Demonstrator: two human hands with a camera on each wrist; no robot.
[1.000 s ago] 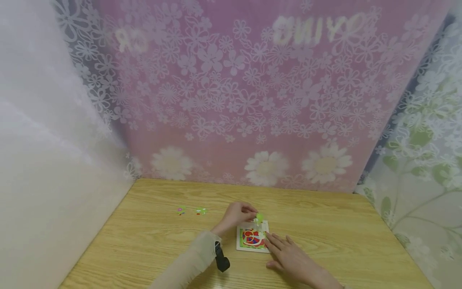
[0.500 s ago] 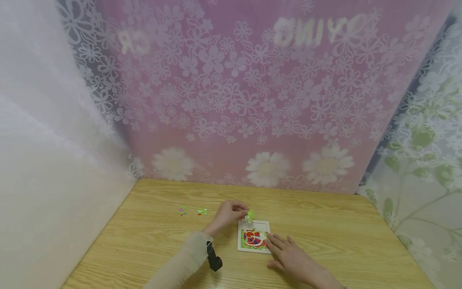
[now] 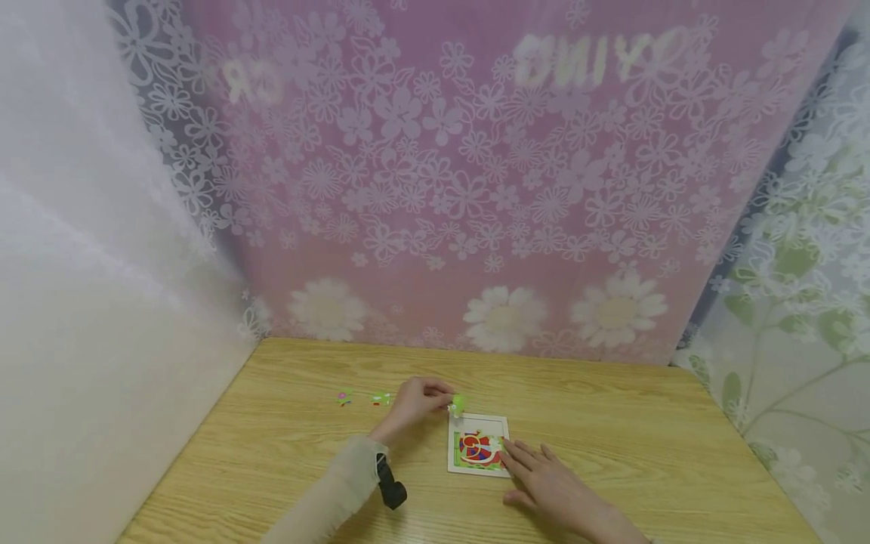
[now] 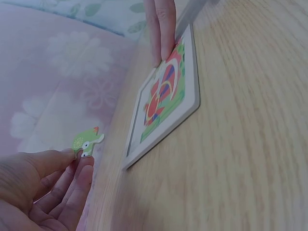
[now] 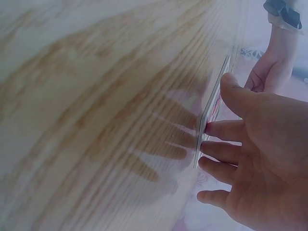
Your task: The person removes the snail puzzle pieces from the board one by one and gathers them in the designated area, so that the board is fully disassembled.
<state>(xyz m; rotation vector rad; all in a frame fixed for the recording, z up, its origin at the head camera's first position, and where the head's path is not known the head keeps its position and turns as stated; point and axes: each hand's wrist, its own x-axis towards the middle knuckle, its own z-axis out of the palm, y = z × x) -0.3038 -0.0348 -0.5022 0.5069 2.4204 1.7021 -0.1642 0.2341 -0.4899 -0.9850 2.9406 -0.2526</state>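
Observation:
My left hand (image 3: 416, 404) pinches a green jigsaw puzzle piece (image 4: 88, 142) between thumb and fingertips. The piece has white eye shapes and a small orange corner, and is held up by the far left corner of the puzzle board. That square board (image 3: 478, 471) has a pale frame; its lower part is filled with a red, blue and green picture, and its upper strip shows the bare pale base. My right hand (image 3: 547, 480) lies with fingers extended, their tips resting on the board's right edge. In the right wrist view those fingers (image 5: 221, 151) are spread along the board's side.
Two more small puzzle pieces lie on the wooden table (image 3: 292, 453) to the left: one with a pink dot (image 3: 343, 396), one green and white (image 3: 381, 398). A black strap device (image 3: 390, 483) is on the left wrist. Flowered curtain (image 3: 435, 189) hangs behind the table.
My left hand has moved left with the green puzzle piece, from over the board's upper right to its upper left corner. The right hand stays in place on the board's edge.

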